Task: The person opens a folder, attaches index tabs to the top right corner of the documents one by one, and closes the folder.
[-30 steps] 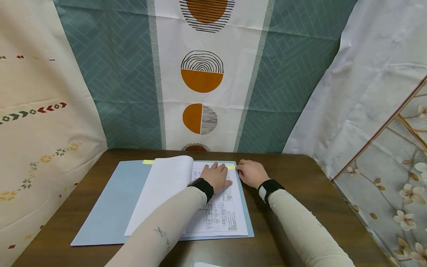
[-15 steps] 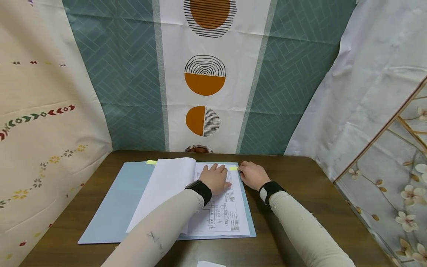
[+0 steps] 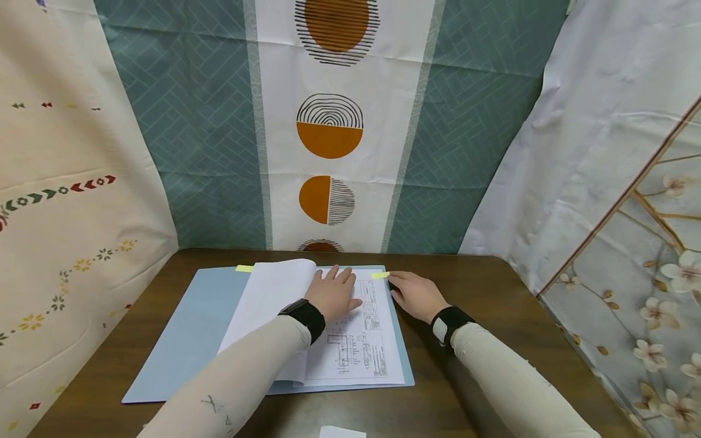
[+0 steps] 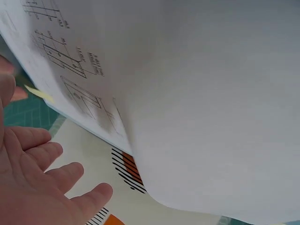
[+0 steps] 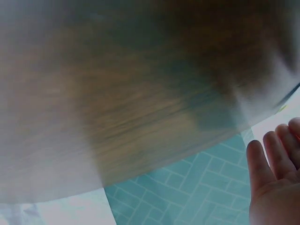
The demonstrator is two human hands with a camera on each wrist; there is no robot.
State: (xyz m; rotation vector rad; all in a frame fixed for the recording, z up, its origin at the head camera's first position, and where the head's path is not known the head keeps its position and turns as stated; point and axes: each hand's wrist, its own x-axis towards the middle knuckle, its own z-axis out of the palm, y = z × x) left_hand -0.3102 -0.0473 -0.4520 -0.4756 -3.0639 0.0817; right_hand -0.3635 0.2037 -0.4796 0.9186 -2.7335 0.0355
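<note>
A blue folder [image 3: 170, 340] lies opened on the table, holding white sheets. The top right sheet [image 3: 361, 359] carries technical line drawings; a blank turned page [image 3: 268, 292] curves up at the left. My left hand [image 3: 332, 295] is over the drawing sheet beside the turned page, fingers spread; the left wrist view shows its straight fingers [image 4: 65, 178] near the curled paper. A yellow sticky tab [image 3: 380, 275] sticks out at the sheet's upper right edge. My right hand [image 3: 417, 297] is at the folder's right edge, fingertips right at this tab, its fingers [image 5: 258, 164] extended in the right wrist view.
Another yellow tab [image 3: 244, 268] shows at the upper left of the turned page. A small white paper [image 3: 342, 432] lies at the front edge of the view on the brown table [image 3: 482, 292]. Patterned cloth [image 3: 350, 152] hangs behind the table and at both sides.
My left hand has shifted left, off the area near the right tab, toward the turned page. The right hand's fingers, curled at the tab before, have straightened out.
</note>
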